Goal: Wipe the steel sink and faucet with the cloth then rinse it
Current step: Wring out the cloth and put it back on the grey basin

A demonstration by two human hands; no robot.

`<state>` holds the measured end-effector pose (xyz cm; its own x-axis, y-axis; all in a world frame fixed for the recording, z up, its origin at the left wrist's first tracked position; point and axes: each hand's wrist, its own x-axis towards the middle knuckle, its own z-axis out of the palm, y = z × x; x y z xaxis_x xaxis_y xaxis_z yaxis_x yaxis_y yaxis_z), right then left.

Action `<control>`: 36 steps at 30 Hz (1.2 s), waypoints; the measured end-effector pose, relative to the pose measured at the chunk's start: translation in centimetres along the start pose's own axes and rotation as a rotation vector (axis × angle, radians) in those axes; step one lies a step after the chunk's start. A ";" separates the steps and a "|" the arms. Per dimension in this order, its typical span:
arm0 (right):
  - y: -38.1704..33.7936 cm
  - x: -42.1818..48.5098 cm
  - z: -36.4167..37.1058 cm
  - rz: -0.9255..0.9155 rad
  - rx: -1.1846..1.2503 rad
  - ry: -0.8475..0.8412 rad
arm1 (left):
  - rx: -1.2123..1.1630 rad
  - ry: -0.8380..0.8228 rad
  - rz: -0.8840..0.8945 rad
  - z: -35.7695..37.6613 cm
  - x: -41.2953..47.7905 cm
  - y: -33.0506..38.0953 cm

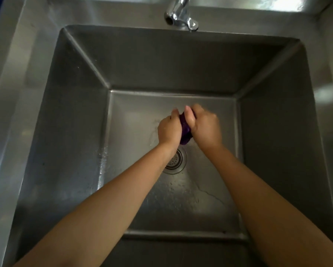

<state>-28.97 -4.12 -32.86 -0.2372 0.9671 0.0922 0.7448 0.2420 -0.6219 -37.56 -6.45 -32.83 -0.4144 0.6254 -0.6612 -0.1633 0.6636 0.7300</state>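
A deep steel sink (pixel 161 66) fills the view, with a chrome faucet (pixel 179 14) at its back rim. Both my arms reach down into the basin. My left hand (pixel 168 130) and my right hand (pixel 205 128) are pressed together and shut on a bunched purple cloth (pixel 185 132), which shows only as a dark strip between them. The hands hover above the sink floor, just behind the round drain strainer (pixel 176 160). No water stream from the faucet is visible.
Water drops and streaks lie on the sink floor (pixel 190 199) around the drain and near the left wall. A flat steel ledge (pixel 11 97) borders the basin on the left, right and back.
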 end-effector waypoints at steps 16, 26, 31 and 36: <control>2.5 0.7 -2.9 -0.381 -0.058 -0.194 | -0.034 -0.424 -0.397 0.3 2.0 3.4; 2.9 3.1 -1.6 -0.449 -0.157 0.102 | 0.018 -0.204 -0.303 1.8 -0.4 2.8; 2.6 3.2 -0.9 -0.197 -0.076 0.024 | 0.124 0.071 0.051 2.7 0.0 1.5; 1.8 2.6 -0.8 -0.067 -0.003 0.067 | 0.272 0.169 0.316 2.4 -0.5 2.2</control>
<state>-27.76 -1.07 -33.13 -0.2443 0.9518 0.1857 0.7307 0.3066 -0.6100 -35.58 -4.32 -31.27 -0.5502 0.7538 -0.3593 0.2266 0.5489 0.8046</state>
